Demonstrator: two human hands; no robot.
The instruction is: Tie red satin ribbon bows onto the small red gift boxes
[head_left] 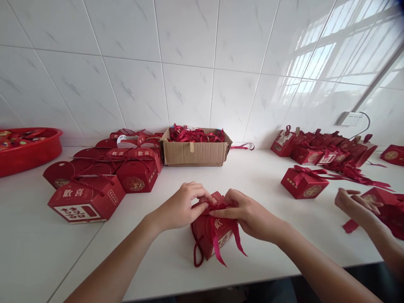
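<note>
A small red gift box (205, 233) with gold lettering stands on the white table in front of me, a twisted red cord handle (198, 254) hanging off its left side. Across its top runs a red ribbon (217, 246), with two tails trailing down the near side. My left hand (186, 206) pinches the ribbon at the top of the box between thumb and finger. From the right, my right hand (246, 212) grips the same ribbon, its fingers closed close to the left fingertips. The fingers partly cover the knot area.
A cardboard carton (195, 153) full of red ribbons stands against the tiled wall. Red gift boxes (85, 198) cluster at left, beside a red basin (31, 151). More boxes (304, 183) sit at right, where another person's hand (356, 206) reaches in.
</note>
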